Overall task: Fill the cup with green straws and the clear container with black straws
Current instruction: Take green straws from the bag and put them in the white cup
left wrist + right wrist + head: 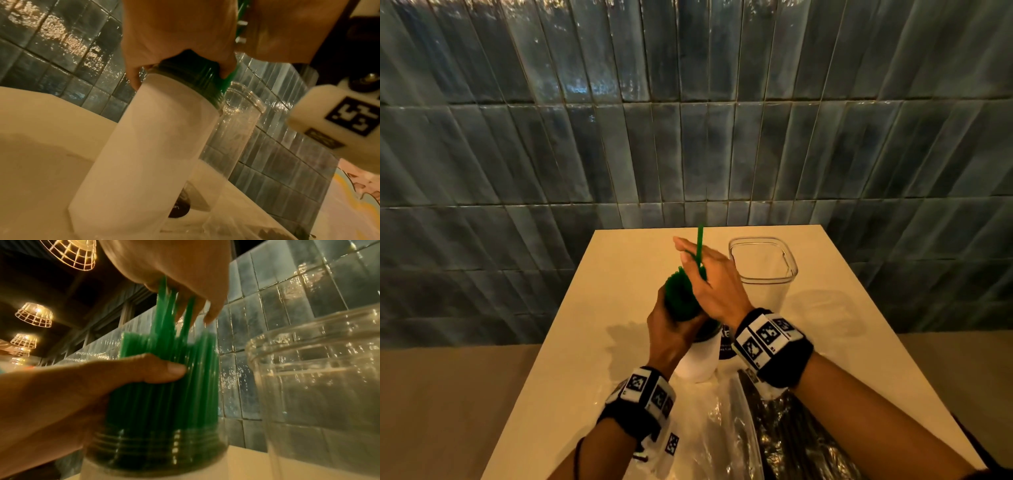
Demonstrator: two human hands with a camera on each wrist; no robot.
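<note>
A white cup (pixel 697 359) with a clear rim (pixel 156 447) stands mid-table, and a thick bundle of green straws (pixel 681 301) rises out of it. My left hand (pixel 671 330) grips the bundle just above the rim, thumb across the straws (pixel 164 394). Directly above, my right hand (pixel 705 274) pinches a few green straws whose lower ends sit in the bundle; one tip pokes up past the fingers. The clear container (pixel 763 274) stands just right of the cup with no straws in it. In the left wrist view the cup (pixel 148 146) fills the middle.
Crinkled clear plastic bags lie at the table's near edge, one holding black straws (pixel 791 431). The cream table (pixel 619 274) butts against a dark tiled wall (pixel 688 137). Wire lamps (pixel 69 253) hang overhead.
</note>
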